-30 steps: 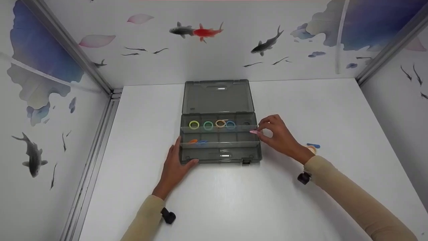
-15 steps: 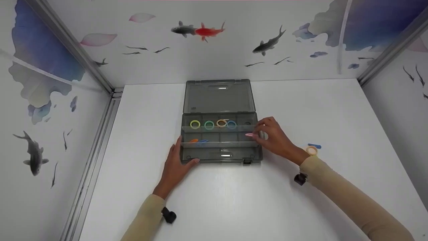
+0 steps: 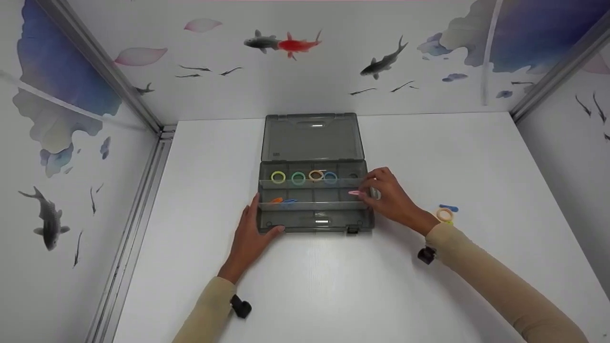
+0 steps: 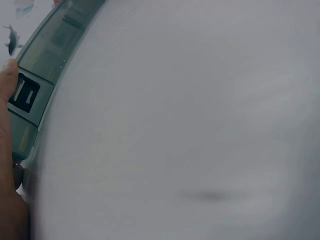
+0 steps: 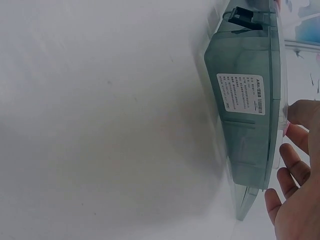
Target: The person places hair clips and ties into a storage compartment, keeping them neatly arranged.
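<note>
A grey see-through compartment box lies with its lid laid back. At its front left corner rests my left hand, fingers along the side and thumb on the front edge. My right hand pinches a small pink hair clip between thumb and fingertips, over the rightmost compartment of the middle row. In the right wrist view only a bit of the pink hair clip shows past the box's labelled side. An orange clip and a blue clip lie in the middle row, towards the left.
In the back row sit a yellow ring, a green ring, an orange ring, a blue ring and a dark ring. Right of the box, another blue clip and an orange ring lie beside my sleeve.
My right hand has moved left and slightly towards me, bringing the pink hair clip from the box's right edge over the rightmost middle compartment. The left hand stays at the corner.
</note>
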Tool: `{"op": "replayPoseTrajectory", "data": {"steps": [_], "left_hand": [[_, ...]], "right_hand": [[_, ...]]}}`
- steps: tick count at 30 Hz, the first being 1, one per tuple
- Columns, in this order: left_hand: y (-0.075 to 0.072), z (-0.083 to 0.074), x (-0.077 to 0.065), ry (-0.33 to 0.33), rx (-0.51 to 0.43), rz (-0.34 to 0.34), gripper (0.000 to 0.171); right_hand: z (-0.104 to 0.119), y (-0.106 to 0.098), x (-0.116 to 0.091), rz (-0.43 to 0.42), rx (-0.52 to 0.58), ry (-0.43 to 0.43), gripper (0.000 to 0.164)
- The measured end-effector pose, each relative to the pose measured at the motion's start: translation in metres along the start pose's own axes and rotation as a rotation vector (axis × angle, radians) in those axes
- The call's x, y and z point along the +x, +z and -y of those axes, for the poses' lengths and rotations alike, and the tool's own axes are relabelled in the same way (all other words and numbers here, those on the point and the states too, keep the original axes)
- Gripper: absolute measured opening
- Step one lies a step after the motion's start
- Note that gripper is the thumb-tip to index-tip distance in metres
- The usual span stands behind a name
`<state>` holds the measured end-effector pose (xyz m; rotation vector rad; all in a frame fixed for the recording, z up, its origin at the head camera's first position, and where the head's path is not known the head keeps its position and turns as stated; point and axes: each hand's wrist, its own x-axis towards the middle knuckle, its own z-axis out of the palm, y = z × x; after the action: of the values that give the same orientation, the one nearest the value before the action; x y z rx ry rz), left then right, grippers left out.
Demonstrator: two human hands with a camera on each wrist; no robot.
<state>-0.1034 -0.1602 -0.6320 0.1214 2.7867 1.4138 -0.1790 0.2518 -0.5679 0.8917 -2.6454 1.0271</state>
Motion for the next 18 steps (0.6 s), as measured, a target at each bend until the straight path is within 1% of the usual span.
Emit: {"op": "replayPoseTrajectory", "data": {"steps": [5,11,18], "left_hand": [[-0.0003,-0.0020,-0.0001,-0.005,-0.005,0.003,0.116],[-0.0001,-0.0029,-0.0004,-0.013,-0.006,0.008,0.117],[0.0000,-0.0015,0.0003,0.005,0.003,0.003,0.116]], "right_hand": [[-0.0009,0.0010,-0.0007,0.004,0.003,0.002,0.006],[-0.0015,0.0011,-0.0025,0.005,0.012,0.003,0.014],[-0.0027,-0.0020,-0.0090,-0.008,0.040,0.057,0.016]]}}
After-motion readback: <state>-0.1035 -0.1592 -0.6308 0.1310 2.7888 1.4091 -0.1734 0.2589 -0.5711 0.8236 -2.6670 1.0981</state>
